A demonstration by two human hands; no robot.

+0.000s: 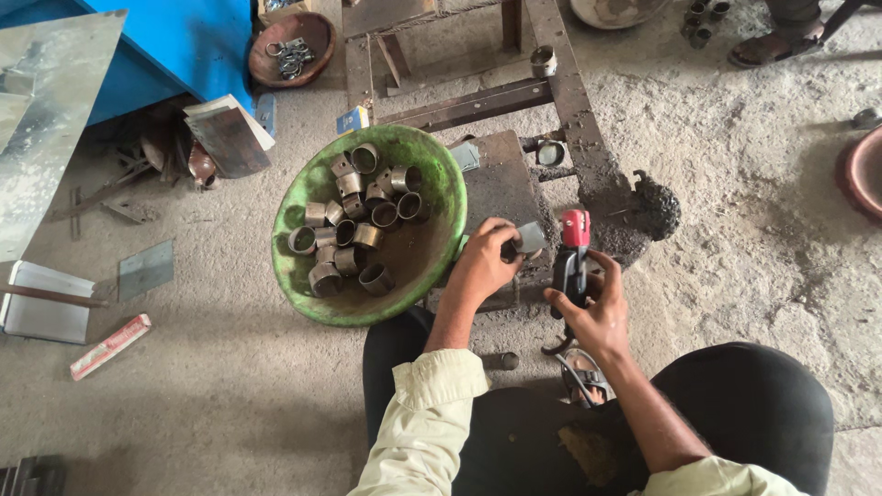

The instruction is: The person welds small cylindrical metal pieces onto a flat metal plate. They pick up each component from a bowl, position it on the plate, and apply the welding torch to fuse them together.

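Head view is showing the left hand (485, 266) pinching a metal ring (527, 240) just left of the upright red-tipped tool (571, 262) the right hand (595, 312) is gripping

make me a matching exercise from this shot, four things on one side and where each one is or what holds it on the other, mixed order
Things:
1. metal rings
2. red-tipped tool
3. grey metal piece
4. red stick

Places:
A. on the floor at far left
B. in the right hand
C. in the green bowl
D. in the fingers of the left hand

Pairs: 1-C, 2-B, 3-D, 4-A
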